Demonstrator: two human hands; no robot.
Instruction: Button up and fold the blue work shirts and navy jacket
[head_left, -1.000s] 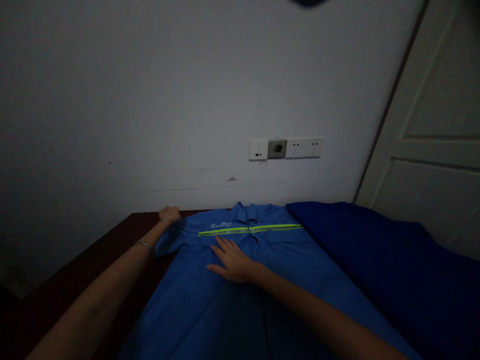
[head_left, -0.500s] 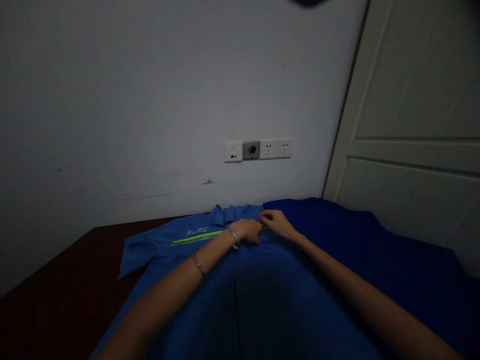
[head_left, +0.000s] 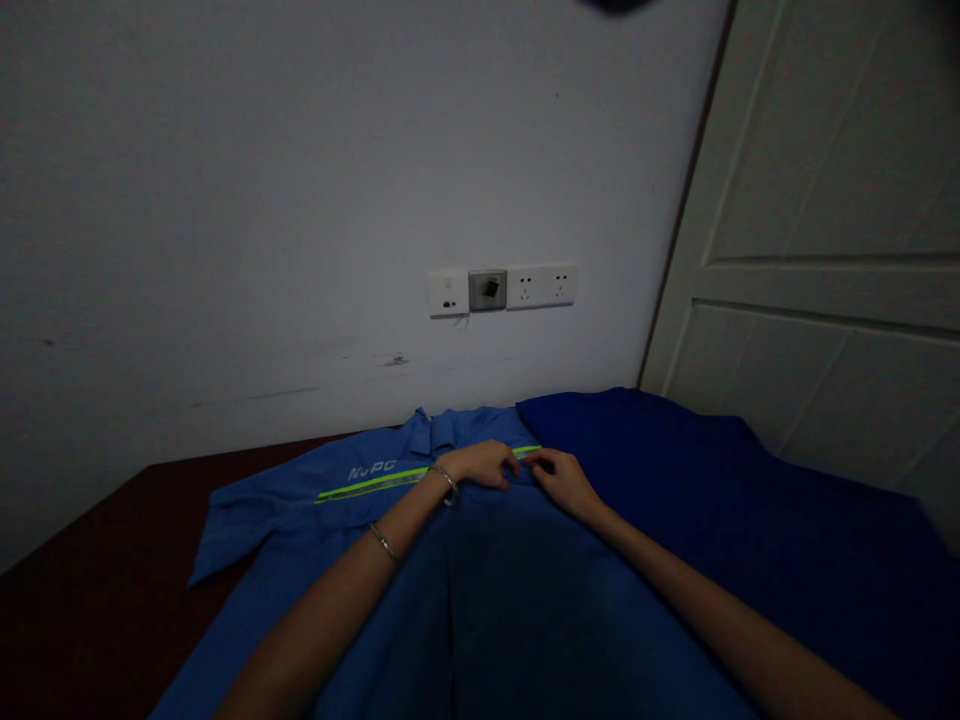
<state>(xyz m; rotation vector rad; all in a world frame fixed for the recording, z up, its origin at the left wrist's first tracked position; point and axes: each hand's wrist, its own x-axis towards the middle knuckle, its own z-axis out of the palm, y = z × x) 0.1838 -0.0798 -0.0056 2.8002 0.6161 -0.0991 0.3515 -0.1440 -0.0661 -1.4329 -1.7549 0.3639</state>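
A light blue work shirt [head_left: 390,600] with a yellow-green reflective stripe [head_left: 367,484] lies flat on a dark wooden table [head_left: 82,590], its collar toward the wall. My left hand [head_left: 484,464], with bracelets on the wrist and forearm, rests with curled fingers on the shirt's chest at the right end of the stripe. My right hand [head_left: 559,478] lies close beside it, fingertips pinching the fabric near the stripe's end. The two hands nearly touch.
A darker blue garment [head_left: 750,520] lies spread to the right of the shirt. A white wall with a row of sockets [head_left: 501,290] stands behind the table. A white panelled door [head_left: 832,250] is at the right.
My left hand left the shirt's left sleeve and came to the chest. My right hand lifted from lying flat and moved up to meet it. The view has swung to the right.
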